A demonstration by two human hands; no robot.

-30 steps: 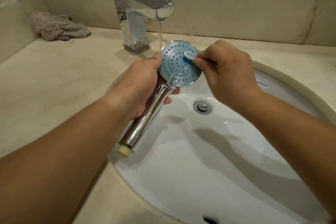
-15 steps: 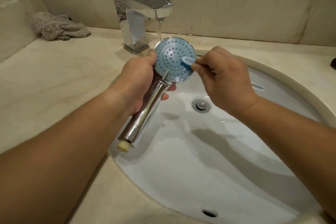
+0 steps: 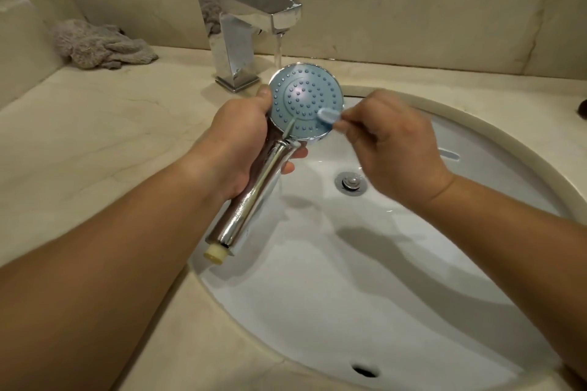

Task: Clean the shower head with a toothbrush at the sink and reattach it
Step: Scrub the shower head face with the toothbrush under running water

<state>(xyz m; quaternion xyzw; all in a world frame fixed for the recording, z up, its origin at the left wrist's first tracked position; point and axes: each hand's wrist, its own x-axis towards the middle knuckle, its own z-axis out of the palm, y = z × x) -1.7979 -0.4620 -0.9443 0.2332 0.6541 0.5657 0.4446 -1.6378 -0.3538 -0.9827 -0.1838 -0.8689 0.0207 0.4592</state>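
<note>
Currently scrubbing: left hand [image 3: 241, 139] grips the neck and upper handle of the shower head [image 3: 305, 104], held over the sink [image 3: 476, 123] with its face tilted up toward the camera. Right hand [image 3: 394, 143] pinches the toothbrush [image 3: 329, 115], whose blue head lies on the lower right of the face. Water runs from the tap [image 3: 251, 19] onto the top rim. Risks, as judgement: the chrome handle looks wet and smooth, so it could slip and strike the basin; the stream hitting the disc could splash onto the counter [image 3: 95, 136]; bristles near the edge could skid off. Materials: round pale-blue face with rings of small darker nubs, chrome rim, tapered polished handle ending in a cream threaded fitting [image 3: 217, 252]. Basin is glossy white, oval; counter is veined beige stone. A crumpled grey cloth [image 3: 101, 46] lies at back left.
</note>
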